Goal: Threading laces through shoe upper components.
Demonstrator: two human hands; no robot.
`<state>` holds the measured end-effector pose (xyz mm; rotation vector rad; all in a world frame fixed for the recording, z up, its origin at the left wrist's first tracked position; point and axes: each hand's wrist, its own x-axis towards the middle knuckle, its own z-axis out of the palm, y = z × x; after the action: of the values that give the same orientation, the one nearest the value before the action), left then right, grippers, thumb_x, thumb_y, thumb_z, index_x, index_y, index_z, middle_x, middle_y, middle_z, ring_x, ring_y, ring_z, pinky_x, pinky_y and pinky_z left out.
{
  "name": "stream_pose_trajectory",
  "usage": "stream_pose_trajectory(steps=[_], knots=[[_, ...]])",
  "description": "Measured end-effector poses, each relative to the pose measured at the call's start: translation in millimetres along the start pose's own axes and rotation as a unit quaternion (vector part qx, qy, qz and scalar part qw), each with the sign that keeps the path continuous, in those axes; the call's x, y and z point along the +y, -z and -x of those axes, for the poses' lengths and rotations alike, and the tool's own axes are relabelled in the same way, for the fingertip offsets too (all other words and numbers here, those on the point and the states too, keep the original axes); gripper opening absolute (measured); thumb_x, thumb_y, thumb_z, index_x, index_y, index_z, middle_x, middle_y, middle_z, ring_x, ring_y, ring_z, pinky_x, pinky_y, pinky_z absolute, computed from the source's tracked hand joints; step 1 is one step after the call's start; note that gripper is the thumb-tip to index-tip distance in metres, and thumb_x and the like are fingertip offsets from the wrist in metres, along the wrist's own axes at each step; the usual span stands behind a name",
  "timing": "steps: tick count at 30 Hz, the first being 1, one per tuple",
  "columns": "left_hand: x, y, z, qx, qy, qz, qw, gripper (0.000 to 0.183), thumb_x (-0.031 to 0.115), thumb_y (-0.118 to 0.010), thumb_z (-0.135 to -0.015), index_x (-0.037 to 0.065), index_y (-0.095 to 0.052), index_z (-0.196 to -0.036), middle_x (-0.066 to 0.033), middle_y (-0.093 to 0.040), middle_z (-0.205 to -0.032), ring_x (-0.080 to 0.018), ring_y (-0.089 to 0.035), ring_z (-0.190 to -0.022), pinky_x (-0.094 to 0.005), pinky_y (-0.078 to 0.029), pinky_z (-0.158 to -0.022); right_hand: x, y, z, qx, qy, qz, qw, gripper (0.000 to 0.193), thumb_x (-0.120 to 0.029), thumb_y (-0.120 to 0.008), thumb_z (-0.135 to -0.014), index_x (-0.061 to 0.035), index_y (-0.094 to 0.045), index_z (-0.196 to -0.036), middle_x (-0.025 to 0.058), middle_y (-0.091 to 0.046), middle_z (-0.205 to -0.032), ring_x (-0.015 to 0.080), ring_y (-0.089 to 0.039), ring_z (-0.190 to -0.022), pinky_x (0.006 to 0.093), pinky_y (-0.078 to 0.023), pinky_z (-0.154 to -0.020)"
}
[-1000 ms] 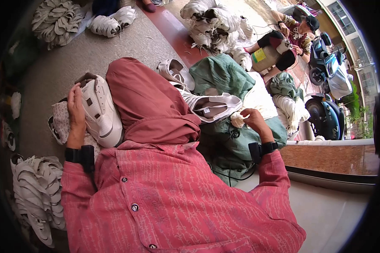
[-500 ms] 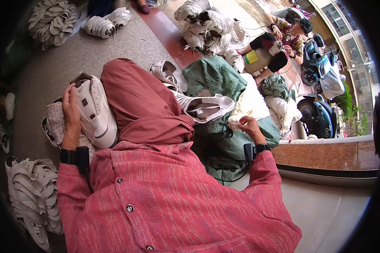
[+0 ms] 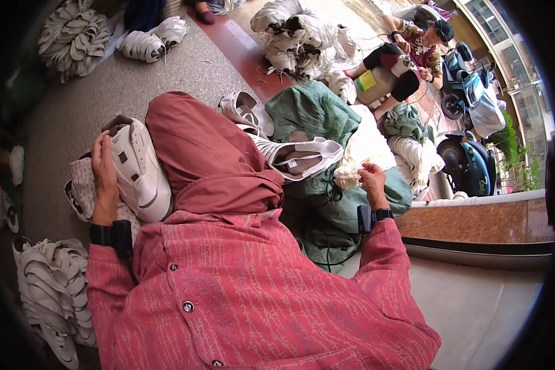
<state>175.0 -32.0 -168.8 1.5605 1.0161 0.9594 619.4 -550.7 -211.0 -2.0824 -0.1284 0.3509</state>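
Laces (image 3: 370, 139), gathered in a cream hank, lie against green sacking (image 3: 314, 108) at the right, their near end just left of the right hand (image 3: 374, 180), by far the closer of the two. That hand has thumb and fingertips drawn together beside this end; whether a strand is pinched between them, I cannot tell. Well apart at the left, the left hand (image 3: 105, 174) lies with fingers straight and side by side along the left flank of a white shoe (image 3: 143, 169). The shoe's long axis runs near to far, rounded toe near, opening far and leaning left. Between the hands, a second white shoe (image 3: 320, 158) lies nearly crosswise, nearer the right hand.
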Motion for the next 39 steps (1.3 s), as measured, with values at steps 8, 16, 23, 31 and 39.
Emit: stream_pose_trajectory(steps=[8,16,23,31,39], knots=[[4,-2,1,0.002,0.003,0.002,1.0,0.043,0.032,-0.042,-0.1,0.001,-0.05,-0.129,-0.0141,-0.049,-0.132,-0.0238,-0.044,-0.123,-0.0326,-0.032,-0.105,-58,-30,34,-0.116,-0.034,-0.194,0.973,0.019,-0.003,-0.069,-0.077,-0.0021,-0.062,-0.095,0.0032,-0.063,-0.078,0.0073,-0.053,-0.055,0.0191,-0.04,-0.045],[2,0,3,-0.02,0.011,-0.007,1.0,0.044,0.034,-0.04,-0.101,0.003,-0.047,-0.132,-0.0124,-0.048,-0.133,-0.0223,-0.045,-0.122,-0.0318,-0.034,-0.104,-89,-77,80,-0.488,-0.013,0.202,0.849,0.016,-0.009,-0.061,-0.074,-0.0004,-0.064,-0.086,0.0031,-0.059,-0.069,0.0127,-0.058,-0.054,0.027,-0.049,-0.046],[3,1,-1,-0.023,0.005,-0.003,1.0,0.045,0.035,-0.041,-0.101,0.003,-0.046,-0.132,-0.0127,-0.048,-0.132,-0.0227,-0.045,-0.121,-0.0328,-0.034,-0.104,-188,-116,153,-0.653,0.012,-0.126,0.747,0.011,-0.009,-0.062,-0.088,-0.0027,-0.063,-0.096,0.0002,-0.058,-0.073,0.0065,-0.054,-0.056,0.0203,-0.043,-0.048],[46,13,17,-0.068,-0.155,-0.229,0.958,0.046,0.026,-0.049,-0.096,0.003,-0.042,-0.135,-0.0139,-0.044,-0.136,-0.0235,-0.041,-0.126,-0.0335,-0.032,-0.105,-306,-191,221,-0.819,0.13,-0.258,0.496,0.014,-0.007,-0.059,-0.091,0.0006,-0.058,-0.103,0.0033,-0.06,-0.081,0.0074,-0.058,-0.058,0.0207,-0.049,-0.049],[73,69,91,-0.362,0.071,-0.044,0.928,0.055,0.019,-0.066,-0.081,0.0,-0.048,-0.13,-0.0203,-0.045,-0.138,-0.0315,-0.042,-0.129,-0.0406,-0.024,-0.111,-390,-255,286,-0.785,0.101,-0.453,0.411,0.013,0.001,-0.054,-0.087,0.0027,-0.053,-0.1,0.007,-0.058,-0.074,0.0136,-0.062,-0.055,0.0297,-0.057,-0.051]])
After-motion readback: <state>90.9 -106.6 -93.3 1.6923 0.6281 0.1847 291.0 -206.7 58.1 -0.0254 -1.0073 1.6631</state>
